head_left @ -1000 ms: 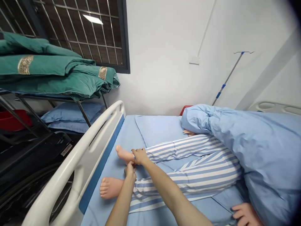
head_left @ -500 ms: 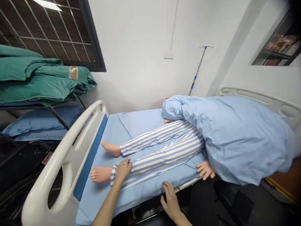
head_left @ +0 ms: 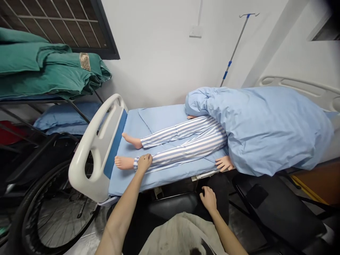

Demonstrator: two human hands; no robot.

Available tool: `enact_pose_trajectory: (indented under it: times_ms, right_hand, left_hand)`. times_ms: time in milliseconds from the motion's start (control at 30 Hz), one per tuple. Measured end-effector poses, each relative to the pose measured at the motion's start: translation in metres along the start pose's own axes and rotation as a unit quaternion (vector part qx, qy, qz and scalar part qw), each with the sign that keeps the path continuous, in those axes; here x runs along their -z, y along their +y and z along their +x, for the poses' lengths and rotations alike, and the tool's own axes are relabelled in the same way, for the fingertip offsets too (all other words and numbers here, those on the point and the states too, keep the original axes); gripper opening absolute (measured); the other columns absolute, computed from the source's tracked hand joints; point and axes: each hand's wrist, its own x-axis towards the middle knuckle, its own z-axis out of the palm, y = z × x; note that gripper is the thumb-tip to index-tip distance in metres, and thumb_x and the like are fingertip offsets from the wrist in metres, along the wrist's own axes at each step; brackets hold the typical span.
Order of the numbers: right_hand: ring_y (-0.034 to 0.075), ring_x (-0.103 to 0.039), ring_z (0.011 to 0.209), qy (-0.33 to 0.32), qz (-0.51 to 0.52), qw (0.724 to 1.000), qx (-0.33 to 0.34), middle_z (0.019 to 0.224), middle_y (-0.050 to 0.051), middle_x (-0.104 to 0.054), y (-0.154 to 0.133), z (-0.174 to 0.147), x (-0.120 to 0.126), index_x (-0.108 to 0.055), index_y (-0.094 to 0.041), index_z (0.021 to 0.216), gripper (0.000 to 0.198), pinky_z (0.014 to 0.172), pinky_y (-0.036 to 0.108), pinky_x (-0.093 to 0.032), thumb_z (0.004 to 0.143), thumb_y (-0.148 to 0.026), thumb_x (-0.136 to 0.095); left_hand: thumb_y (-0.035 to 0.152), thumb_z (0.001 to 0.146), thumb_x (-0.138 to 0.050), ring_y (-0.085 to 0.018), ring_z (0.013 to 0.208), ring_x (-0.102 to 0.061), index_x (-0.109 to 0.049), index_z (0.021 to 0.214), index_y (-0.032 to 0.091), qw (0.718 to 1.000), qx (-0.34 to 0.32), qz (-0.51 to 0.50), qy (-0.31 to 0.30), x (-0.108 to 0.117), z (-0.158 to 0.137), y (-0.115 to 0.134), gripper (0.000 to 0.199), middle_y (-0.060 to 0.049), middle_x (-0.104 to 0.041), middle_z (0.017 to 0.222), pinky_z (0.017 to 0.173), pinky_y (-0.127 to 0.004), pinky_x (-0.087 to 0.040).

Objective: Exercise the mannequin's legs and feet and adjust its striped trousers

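A manikin in blue-and-white striped trousers [head_left: 183, 150] lies on a hospital bed with a light blue sheet [head_left: 159, 117]. Its bare feet point toward the footboard. My left hand [head_left: 145, 162] lies curled over the shin of the nearer leg, just above the trouser cuff. Below the bed edge, my right hand [head_left: 208, 199] rests on my dark-clothed leg, its fingers loosely spread and holding nothing. A bunched light blue quilt [head_left: 271, 131] covers the manikin's upper body. One manikin hand [head_left: 224, 163] pokes out beneath it at the near edge.
The white footboard [head_left: 90, 156] stands at the left, beside a wheelchair wheel [head_left: 29, 216]. Green folded bedding [head_left: 61, 71] lies on a rack behind it. An IV pole [head_left: 236, 47] rises by the wall. A black chair [head_left: 278, 205] stands at the right.
The view has tilted down, bringing my lap and the wheelchair wheel into sight. My right hand has moved from the mattress edge down to my leg. My left hand stays on the manikin's shin.
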Motion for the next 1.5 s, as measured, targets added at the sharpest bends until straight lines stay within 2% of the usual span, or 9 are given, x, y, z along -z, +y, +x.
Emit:
enact_pose_trajectory:
  times_ms: [167,300,400,567,667,767,900,1167,1500]
  right_hand:
    - [0.029,-0.066,0.102,-0.04,0.014,0.999,0.015,0.105,0.01,-0.069,-0.006,0.004,-0.023,-0.067,-0.024,0.097,0.028,0.091,0.041,-0.052,0.081,-0.022,-0.045]
    - [0.024,-0.067,0.101,-0.088,0.111,0.987,0.074,0.102,0.009,-0.07,-0.047,0.007,-0.031,-0.067,-0.022,0.099,0.029,0.093,0.036,-0.051,0.08,-0.02,-0.045]
    - [0.022,-0.065,0.102,-0.133,0.169,0.958,0.189,0.104,0.009,-0.07,-0.121,0.017,-0.025,-0.066,-0.02,0.104,0.03,0.094,0.033,-0.05,0.083,-0.02,-0.045]
    - [0.023,-0.055,0.117,-0.101,0.144,0.911,0.372,0.121,0.011,-0.064,-0.281,0.055,-0.008,-0.061,-0.016,0.121,0.037,0.105,0.034,-0.043,0.085,-0.021,-0.052]
    - [0.028,-0.049,0.123,-0.069,0.058,0.916,0.391,0.131,0.016,-0.057,-0.355,0.079,0.002,-0.056,-0.011,0.127,0.047,0.106,0.04,-0.041,0.082,-0.024,-0.061]
    - [0.03,-0.052,0.119,-0.1,-0.059,0.919,0.377,0.127,0.019,-0.058,-0.395,0.096,0.001,-0.054,-0.009,0.128,0.05,0.101,0.041,-0.042,0.081,-0.025,-0.064]
    - [0.027,-0.062,0.107,-0.142,-0.128,0.917,0.35,0.115,0.019,-0.065,-0.406,0.107,-0.013,-0.052,-0.008,0.13,0.047,0.093,0.038,-0.044,0.086,-0.021,-0.06]
    - [0.027,-0.065,0.098,-0.121,-0.141,0.926,0.329,0.11,0.016,-0.067,-0.403,0.111,-0.027,-0.052,-0.013,0.128,0.052,0.085,0.036,-0.045,0.083,-0.034,-0.067]
    - [0.027,-0.064,0.102,-0.105,-0.151,0.923,0.337,0.109,0.016,-0.067,-0.399,0.113,-0.038,-0.052,-0.014,0.123,0.044,0.087,0.036,-0.041,0.084,-0.028,-0.064]
  left_hand:
    - [0.015,0.076,-0.057,-0.028,0.122,-0.052,-0.061,0.086,0.021,0.994,-0.02,-0.002,0.105,0.004,-0.045,-0.022,0.012,-0.012,-0.065,0.108,0.116,-0.041,-0.03]
    - [0.021,0.08,-0.05,-0.026,0.111,-0.061,-0.058,0.099,0.019,0.965,0.151,-0.12,0.178,0.004,-0.092,-0.06,0.02,-0.012,-0.065,0.108,0.102,-0.042,-0.046]
    - [0.022,0.082,-0.044,-0.022,0.109,-0.065,-0.053,0.11,0.018,0.908,0.263,-0.256,0.204,0.008,-0.1,-0.081,0.029,-0.014,-0.065,0.114,0.096,-0.038,-0.052]
    - [0.017,0.079,-0.044,-0.023,0.118,-0.063,-0.055,0.111,0.02,0.835,0.305,-0.415,0.196,0.022,-0.075,-0.087,0.034,-0.013,-0.069,0.109,0.1,-0.042,-0.052]
    - [0.013,0.077,-0.045,-0.024,0.125,-0.059,-0.058,0.105,0.02,0.776,0.304,-0.516,0.195,0.024,-0.065,-0.085,0.032,-0.011,-0.07,0.104,0.106,-0.045,-0.049]
    - [0.012,0.08,-0.044,-0.025,0.13,-0.056,-0.06,0.096,0.019,0.752,0.303,-0.548,0.208,0.017,-0.062,-0.086,0.023,-0.013,-0.069,0.111,0.108,-0.04,-0.048]
    - [0.008,0.08,-0.043,-0.022,0.131,-0.055,-0.059,0.097,0.019,0.73,0.312,-0.559,0.238,0.005,-0.064,-0.089,0.025,-0.015,-0.064,0.125,0.107,-0.032,-0.048]
    - [0.002,0.078,-0.044,-0.023,0.133,-0.053,-0.063,0.098,0.017,0.672,0.319,-0.628,0.231,0.008,-0.066,-0.091,0.032,-0.017,-0.059,0.136,0.109,-0.033,-0.046]
    - [0.001,0.079,-0.043,-0.023,0.134,-0.052,-0.067,0.092,0.017,0.65,0.314,-0.661,0.206,0.014,-0.07,-0.093,0.032,-0.018,-0.058,0.136,0.107,-0.033,-0.045]
